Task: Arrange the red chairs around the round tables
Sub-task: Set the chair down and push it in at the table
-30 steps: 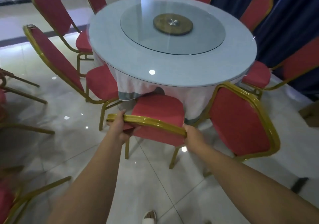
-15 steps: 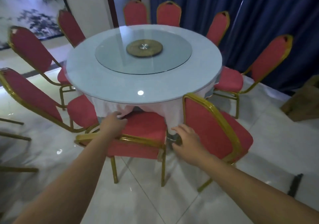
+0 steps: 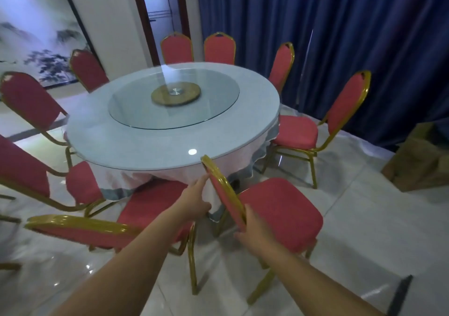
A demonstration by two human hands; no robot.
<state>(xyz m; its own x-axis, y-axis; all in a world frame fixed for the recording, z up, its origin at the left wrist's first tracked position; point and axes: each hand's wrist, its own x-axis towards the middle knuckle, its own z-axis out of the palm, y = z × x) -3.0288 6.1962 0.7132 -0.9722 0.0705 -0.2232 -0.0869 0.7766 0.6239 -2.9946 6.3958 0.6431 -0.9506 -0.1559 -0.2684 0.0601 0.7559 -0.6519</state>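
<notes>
Both hands are on the red chair (image 3: 279,208) at the near edge of the round counter (image 3: 150,143), its gold-framed back edge-on to the camera and its seat pointing right. The left hand (image 3: 194,200) reaches in with fingers (image 3: 202,180) straight, tips touching the back's frame, while the right hand (image 3: 254,230) curls its fingers round the lower part of that back. Just left, a neighbouring chair (image 3: 150,208) stands with its seat toward the counter.

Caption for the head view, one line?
Beside the round table, left hand touches and right hand grips the backrest of a red chair.
</notes>
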